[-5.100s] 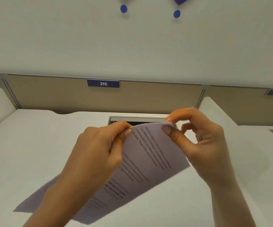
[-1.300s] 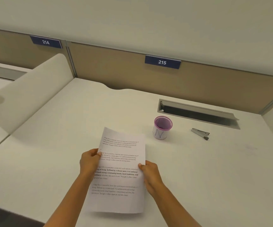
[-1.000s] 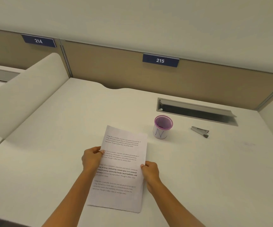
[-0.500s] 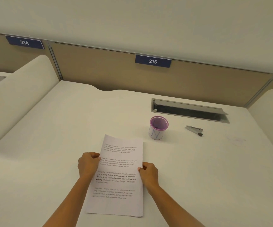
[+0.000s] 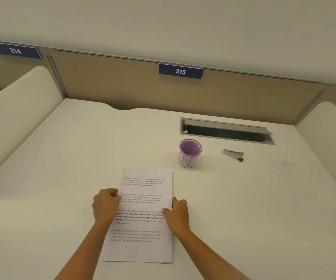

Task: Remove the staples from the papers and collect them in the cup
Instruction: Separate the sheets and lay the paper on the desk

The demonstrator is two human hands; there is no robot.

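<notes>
The left hand (image 5: 105,206) and right hand (image 5: 178,212) pinch the 2 side edges of the papers (image 5: 141,225) near the cup (image 5: 189,153): seemingly light, floppy, best gripped there.

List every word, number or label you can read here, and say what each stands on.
"214": left number plate on the partition.
"215": middle number plate, same partition.
"N": handwritten on the mesh cup.
"Defined by a slower pace": bold line on the papers; the rest is too small to read.
</notes>
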